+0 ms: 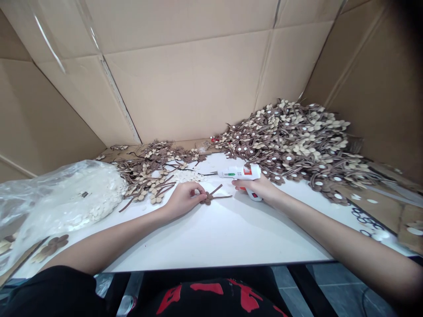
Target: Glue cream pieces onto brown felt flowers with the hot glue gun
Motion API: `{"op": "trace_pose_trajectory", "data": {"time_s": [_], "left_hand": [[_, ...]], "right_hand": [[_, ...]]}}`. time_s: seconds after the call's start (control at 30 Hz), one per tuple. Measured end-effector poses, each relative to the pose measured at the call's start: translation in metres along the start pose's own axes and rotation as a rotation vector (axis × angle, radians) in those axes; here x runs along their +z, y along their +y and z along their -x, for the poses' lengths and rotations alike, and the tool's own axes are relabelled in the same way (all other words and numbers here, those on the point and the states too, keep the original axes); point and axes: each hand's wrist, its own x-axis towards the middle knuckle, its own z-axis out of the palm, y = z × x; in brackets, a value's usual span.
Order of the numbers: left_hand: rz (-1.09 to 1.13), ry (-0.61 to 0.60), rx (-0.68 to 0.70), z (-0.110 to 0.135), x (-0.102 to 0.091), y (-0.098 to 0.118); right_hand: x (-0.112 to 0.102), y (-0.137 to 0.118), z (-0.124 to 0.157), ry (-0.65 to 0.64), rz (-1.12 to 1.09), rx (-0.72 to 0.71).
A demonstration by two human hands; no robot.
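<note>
Cardboard (185, 79) walled in the white table (224, 237) on three sides as I watched from my end. At the far right lay a big heap (297, 141) of brown and beige flowers. At the left sat a clear bag (66, 198) of white discs, with a smaller heap (152, 169) of flowers just beyond it. Near the table's middle the right hand (256, 187) was wrapped around a white glue gun (241, 172), nozzle pointing left. Just beside it the left hand (183, 198) pinched a brown flower (208, 199) in its fingertips, flat on the table, stems trailing right.
</note>
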Motion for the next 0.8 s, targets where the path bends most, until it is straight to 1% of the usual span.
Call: {"op": "trace_pose_trajectory", "data": {"time_s": [0.2,0.33,0.43,0.53,0.67,0.8], "left_hand": [[-0.114,0.012,0.033,-0.0023,-0.0013,-0.0086],[-0.23,0.03,0.106,-0.0008,-0.0006,-0.0058],[-0.304,0.047,0.173,0.0015,0.002,-0.0025],[-0.336,0.04,0.212,0.0025,0.0047,-0.0033],[-0.376,0.057,0.217,0.0009,0.0053,-0.0073],[-0.3,0.102,0.247,-0.0013,0.0073,-0.0031]], "right_hand": [[-0.0001,0.0035,-0.0032,-0.007,0.025,-0.02],[0.0005,-0.0005,-0.0012,-0.001,0.049,-0.042],[0.0005,-0.0032,0.0003,0.04,0.072,-0.042],[0.0,-0.0032,0.0005,0.065,0.079,-0.044],[-0.0002,-0.002,-0.0001,0.044,0.084,-0.068],[0.0013,-0.0039,0.0007,0.036,0.063,-0.078]]}}
